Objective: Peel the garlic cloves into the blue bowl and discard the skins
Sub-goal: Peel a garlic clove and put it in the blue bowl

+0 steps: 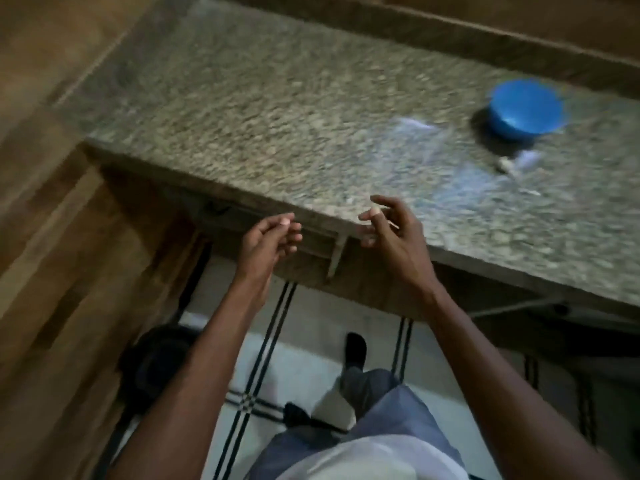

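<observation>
Head view: we see the left hand [268, 237] with its fingers loosely curled together, holding nothing we can make out, and the right hand [391, 228] with fingers spread and lightly bent, both raised at the near edge of the granite counter [277, 109]. The blue bowl [525, 109] stands well apart at the far right, with blurred pale garlic pieces [512, 161] just beside it; we cannot tell clove from skin.

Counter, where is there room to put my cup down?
The counter is bare from its left edge across to the blue bowl. It is crowded only near the bowl, where small pale bits, too blurred to name, lie in front of it.
</observation>
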Demonstrator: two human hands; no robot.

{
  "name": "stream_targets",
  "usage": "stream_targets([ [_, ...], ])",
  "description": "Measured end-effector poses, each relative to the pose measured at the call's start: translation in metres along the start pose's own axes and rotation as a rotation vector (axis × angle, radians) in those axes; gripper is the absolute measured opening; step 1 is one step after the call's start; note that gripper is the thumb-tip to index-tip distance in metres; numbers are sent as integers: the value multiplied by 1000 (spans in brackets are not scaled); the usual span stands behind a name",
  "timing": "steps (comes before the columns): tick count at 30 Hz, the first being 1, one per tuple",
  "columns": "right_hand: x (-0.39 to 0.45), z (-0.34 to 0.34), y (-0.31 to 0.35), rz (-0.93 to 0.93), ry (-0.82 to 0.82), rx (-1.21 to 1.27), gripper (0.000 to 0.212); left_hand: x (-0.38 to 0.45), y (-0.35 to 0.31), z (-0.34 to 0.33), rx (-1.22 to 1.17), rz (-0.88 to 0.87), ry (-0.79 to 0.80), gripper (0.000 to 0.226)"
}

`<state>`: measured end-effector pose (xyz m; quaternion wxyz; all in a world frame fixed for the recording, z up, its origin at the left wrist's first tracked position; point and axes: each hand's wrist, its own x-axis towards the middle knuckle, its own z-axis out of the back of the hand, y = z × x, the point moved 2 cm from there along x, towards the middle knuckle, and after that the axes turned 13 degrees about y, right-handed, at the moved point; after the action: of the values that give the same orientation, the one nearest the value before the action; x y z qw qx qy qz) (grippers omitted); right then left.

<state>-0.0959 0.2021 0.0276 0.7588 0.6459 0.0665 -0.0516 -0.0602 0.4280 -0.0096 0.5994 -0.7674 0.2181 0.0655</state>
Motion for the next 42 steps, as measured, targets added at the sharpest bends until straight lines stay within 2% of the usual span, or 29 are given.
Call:
stream_targets([
  [6,-30,148,-19,-71,-272,35,29,73,6,-165,215,25,268,15],
  [8,-33,197,-35,-106,-339,20,27,98,14,-213,262,43,315,16],
  [12,-19,283,-66,-202,-396,-58,22,148,30,-276,409,62,280,15],
  [15,7,334,-83,-222,-427,-244,20,180,35,-303,622,29,249,8],
  [17,27,357,-90,-203,-396,-389,23,197,36,-315,768,25,223,12],
  [22,69,376,-110,-169,-204,-628,25,223,41,-332,1064,-49,258,23],
  [29,79,374,-124,-147,-174,-720,7,244,48,-335,1118,-13,257,26],
  [32,87,384,-104,-150,-238,-549,12,251,45,-343,1089,-60,242,25],
  [35,120,396,-62,-112,-292,-341,7,264,40,-359,1063,-132,256,25],
  [40,194,408,-24,-75,-321,-245,19,291,37,-383,1063,-172,404,55],
  [42,204,411,-23,-93,-335,-268,20,297,41,-389,1102,-149,445,59],
])
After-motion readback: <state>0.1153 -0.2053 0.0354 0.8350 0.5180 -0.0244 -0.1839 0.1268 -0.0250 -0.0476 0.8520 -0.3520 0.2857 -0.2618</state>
